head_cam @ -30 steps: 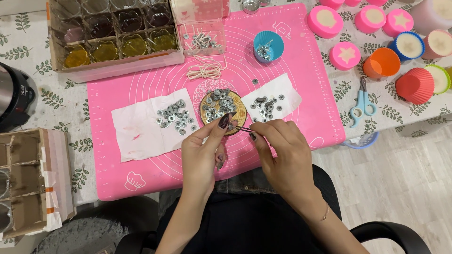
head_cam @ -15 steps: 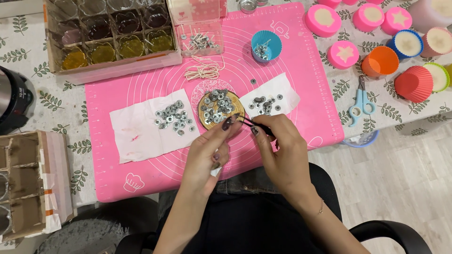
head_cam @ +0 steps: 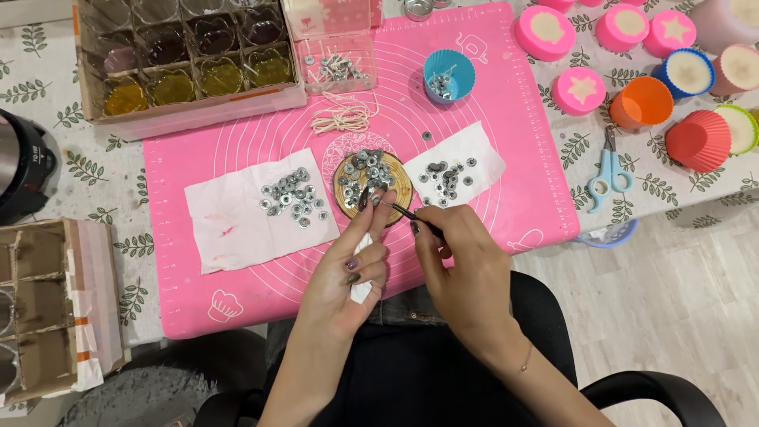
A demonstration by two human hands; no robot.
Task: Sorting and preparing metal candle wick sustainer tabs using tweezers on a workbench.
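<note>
Tweezers (head_cam: 415,216) pinched in right hand (head_cam: 462,269) meet the metal tab (head_cam: 376,199) nipped by left hand (head_cam: 356,273) fingertips.

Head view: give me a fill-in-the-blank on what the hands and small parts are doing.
1. The right hand holds thin ____ whose tips point at the round wooden disc.
2. The left hand grips a crumpled white ____ in its palm.
3. The scissors beside the mat have ____ handles.
4. The small metal pieces left of the disc lie on a white ____ towel.

Missing words: tweezers; tissue; blue; paper
</note>
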